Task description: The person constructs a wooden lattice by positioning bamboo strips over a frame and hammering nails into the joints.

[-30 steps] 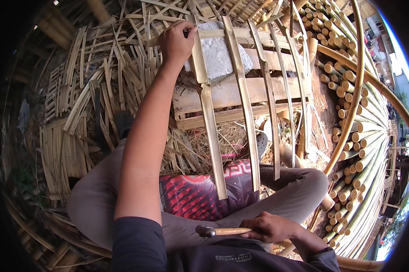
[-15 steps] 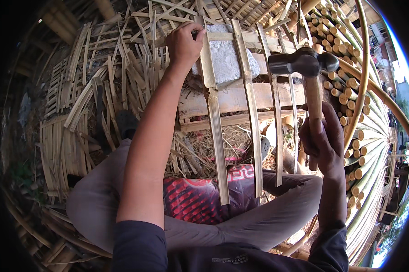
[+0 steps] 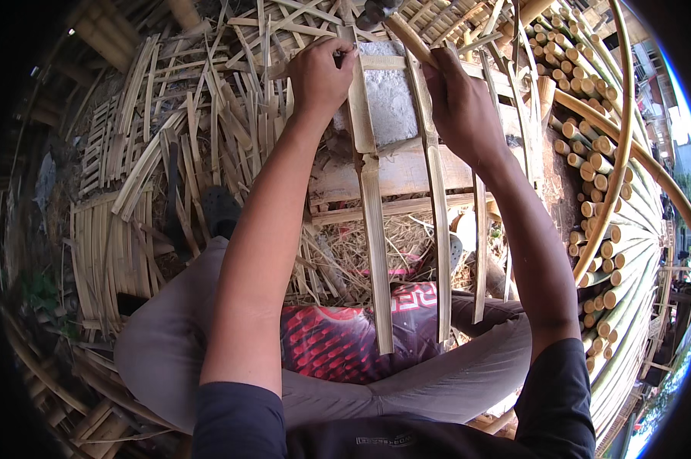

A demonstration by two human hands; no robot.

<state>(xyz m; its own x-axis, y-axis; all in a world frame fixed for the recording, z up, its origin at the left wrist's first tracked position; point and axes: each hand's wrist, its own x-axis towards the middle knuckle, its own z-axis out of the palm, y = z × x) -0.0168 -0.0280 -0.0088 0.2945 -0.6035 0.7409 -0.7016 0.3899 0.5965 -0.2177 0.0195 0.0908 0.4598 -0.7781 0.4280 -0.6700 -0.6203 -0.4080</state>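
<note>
A frame of split bamboo strips [image 3: 374, 252] lies before me, with the long strips running toward my lap and a bamboo crosspiece [image 3: 384, 63] across their far part. My left hand [image 3: 321, 80] is closed in a pinch at the far end of the leftmost long strip, beside the crosspiece. Whatever is between its fingertips is too small to make out. My right hand [image 3: 464, 107] grips the wooden handle of a hammer [image 3: 408, 37]. Its dark metal head is at the top edge, beyond and to the right of my left fingers. A pale stone block [image 3: 391, 111] sits under the frame.
A wooden plank [image 3: 334, 180] stands nearer than the stone. Loose bamboo slats [image 3: 231, 122] pile up on the left. Stacked cut bamboo poles [image 3: 598, 164] fill the right side, with a curved pole [image 3: 627, 138] in front. My crossed legs [image 3: 445, 382] bear a red-and-dark printed sheet [image 3: 322, 344].
My right hand has swung the hammer from the right, up and left, to the far end of the leftmost strip. My left hand stays pinched there. The view has shifted slightly.
</note>
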